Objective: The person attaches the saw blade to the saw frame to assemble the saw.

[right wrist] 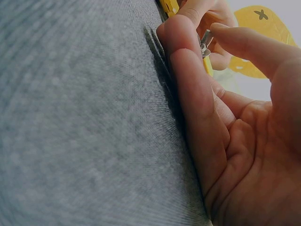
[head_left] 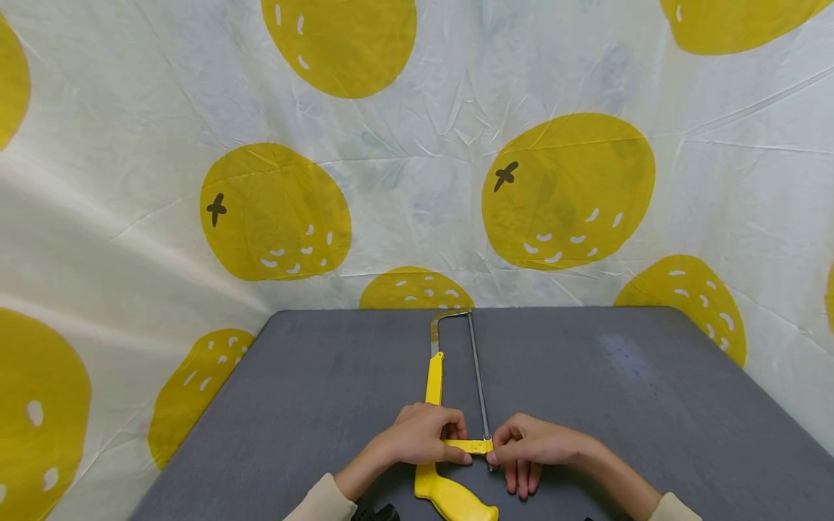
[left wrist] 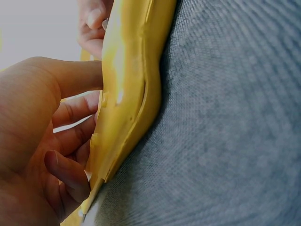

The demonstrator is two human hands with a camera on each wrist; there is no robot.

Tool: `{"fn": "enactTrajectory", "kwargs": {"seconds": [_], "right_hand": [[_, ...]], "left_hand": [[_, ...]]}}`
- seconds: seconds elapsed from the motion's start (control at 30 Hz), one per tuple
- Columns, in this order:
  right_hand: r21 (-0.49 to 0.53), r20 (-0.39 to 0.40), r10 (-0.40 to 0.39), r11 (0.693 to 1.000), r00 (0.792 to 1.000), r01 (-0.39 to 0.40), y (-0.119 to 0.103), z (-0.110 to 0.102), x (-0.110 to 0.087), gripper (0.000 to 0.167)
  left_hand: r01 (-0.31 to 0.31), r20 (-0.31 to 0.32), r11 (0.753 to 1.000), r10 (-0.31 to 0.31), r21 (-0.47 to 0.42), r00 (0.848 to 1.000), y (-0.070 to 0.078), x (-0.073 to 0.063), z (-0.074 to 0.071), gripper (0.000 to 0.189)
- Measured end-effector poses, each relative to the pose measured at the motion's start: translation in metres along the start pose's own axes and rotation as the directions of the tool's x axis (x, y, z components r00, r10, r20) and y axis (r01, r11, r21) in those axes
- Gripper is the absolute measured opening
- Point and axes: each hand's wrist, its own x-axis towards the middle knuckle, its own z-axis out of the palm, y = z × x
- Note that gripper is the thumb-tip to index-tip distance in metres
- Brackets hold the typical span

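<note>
A hacksaw with a yellow handle lies on the grey table, its silver bow pointing to the far edge. Its thin blade runs along the right side. My left hand reaches over the yellow frame and holds the short cross arm between thumb and fingers. At the near end of the blade, my right hand pinches the small metal wing nut with thumb and index finger. The other right fingers lie low along the tabletop.
The grey table stretches out on both sides of the saw. Behind it and at both sides hangs a white sheet printed with big yellow fruits. A dark object shows at the bottom edge near the left sleeve.
</note>
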Motion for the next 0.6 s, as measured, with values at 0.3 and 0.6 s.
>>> {"fn": "enactTrajectory", "kwargs": {"seconds": [0.3,0.6], "right_hand": [[-0.001,-0.003,0.008,1.0,1.0,-0.008,-0.0007,-0.0002,-0.0001,0.041],[0.0,0.009,0.012,1.0,1.0,-0.012,-0.0006,-0.0016,0.0,0.032]], "left_hand": [[-0.012,-0.006,1.0,0.012,0.014,1.0,-0.0026,0.0013,0.0015,0.02],[-0.014,-0.002,1.0,0.014,0.012,1.0,-0.0025,0.0016,0.0013,0.02]]}}
